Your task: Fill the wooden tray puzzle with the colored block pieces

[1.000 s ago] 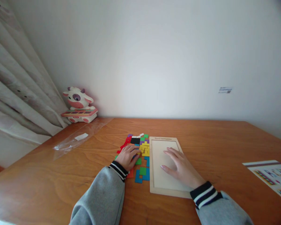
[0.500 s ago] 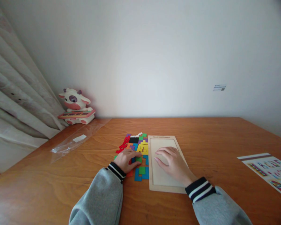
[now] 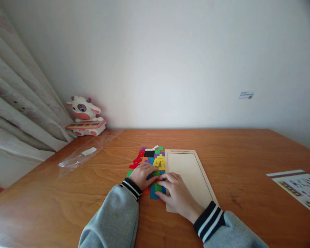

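Observation:
Over the left-hand group of flat coloured puzzle pieces lies my left hand (image 3: 144,175), fingers stretched and apart from the thumb. A green piece (image 3: 156,173) shows between its fingers and thumb. My right hand (image 3: 175,193) reaches across the left edge of the wooden puzzle tray (image 3: 182,165), thumb and fingers spread around another green piece (image 3: 158,187). Beside that one lies a blue piece (image 3: 153,193). Whether the fingertips touch these pieces I cannot tell. Yellow pieces (image 3: 159,162) and a black piece (image 3: 149,154) lie farther back, and my hands hide some pieces.
A clear plastic bag (image 3: 74,160) lies on the wooden table (image 3: 113,155) at left. Behind it sits a cow toy with a keyboard (image 3: 85,119). A printed sheet (image 3: 297,187) rests at the right. Curtain and wall border the table.
My right hand has moved left, from above the tray to the puzzle pieces by its left edge. My left hand stays over the pieces, its fingers slightly shifted. The view has turned slightly.

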Demonstrator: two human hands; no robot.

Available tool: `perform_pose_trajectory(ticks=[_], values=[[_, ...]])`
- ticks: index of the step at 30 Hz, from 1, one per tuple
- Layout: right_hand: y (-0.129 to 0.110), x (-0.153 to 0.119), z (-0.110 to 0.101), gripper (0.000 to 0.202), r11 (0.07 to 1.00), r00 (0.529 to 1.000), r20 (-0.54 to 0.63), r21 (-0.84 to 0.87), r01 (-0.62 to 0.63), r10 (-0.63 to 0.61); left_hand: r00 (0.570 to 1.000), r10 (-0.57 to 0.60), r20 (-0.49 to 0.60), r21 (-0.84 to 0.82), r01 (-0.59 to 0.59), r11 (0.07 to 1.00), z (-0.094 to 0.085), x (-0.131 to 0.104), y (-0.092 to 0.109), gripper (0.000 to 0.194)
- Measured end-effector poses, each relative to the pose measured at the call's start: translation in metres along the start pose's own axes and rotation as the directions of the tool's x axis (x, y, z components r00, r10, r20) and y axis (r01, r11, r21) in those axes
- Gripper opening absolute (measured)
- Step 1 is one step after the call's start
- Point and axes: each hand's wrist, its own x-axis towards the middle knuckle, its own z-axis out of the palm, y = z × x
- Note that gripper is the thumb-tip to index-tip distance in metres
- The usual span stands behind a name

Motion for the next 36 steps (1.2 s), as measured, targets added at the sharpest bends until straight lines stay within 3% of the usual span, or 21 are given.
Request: perform_pose_trajectory(ticks=[8,12,16,24,27,29,36], values=[[-0.003,0.000,0.001,0.032,0.999,1.000,0.012,0.033,0.006,-0.006,0.999,-0.014,0.032,-0.022,0.014,1.000,0.003,-0.002,-0.004,0.025],[-0.006,0.003,0.001,0.021,0.989,0.995,0.022,0.116,-0.096,0.094,0.999,-0.041,0.032,-0.054,0.043,0.998,0.004,-0.002,-0.004,0.023],[-0.009,0.008,0.003,0.026,0.955,0.974,0.067,0.193,-0.224,0.215,0.994,-0.101,0.034,-0.079,0.103,0.992,0.005,-0.002,-0.003,0.023],[-0.013,0.008,-0.002,0.014,0.927,0.976,0.017,0.309,-0.212,0.217,0.998,-0.053,-0.020,-0.110,0.051,0.993,0.010,-0.004,-0.006,0.021],[-0.003,0.005,-0.015,0.011,0.912,0.980,-0.013,0.369,-0.178,0.197,0.998,-0.019,-0.056,-0.138,0.011,0.990,0.007,-0.001,0.001,0.015],[0.011,0.002,-0.025,0.013,0.876,0.978,0.026,0.441,-0.197,0.206,0.997,-0.028,-0.078,-0.173,0.014,0.985,0.003,0.002,0.009,0.012],[0.052,-0.018,-0.054,0.023,0.844,0.943,0.081,0.426,-0.326,0.323,0.972,-0.191,-0.137,-0.421,0.117,0.900,-0.001,0.014,0.047,0.007]])
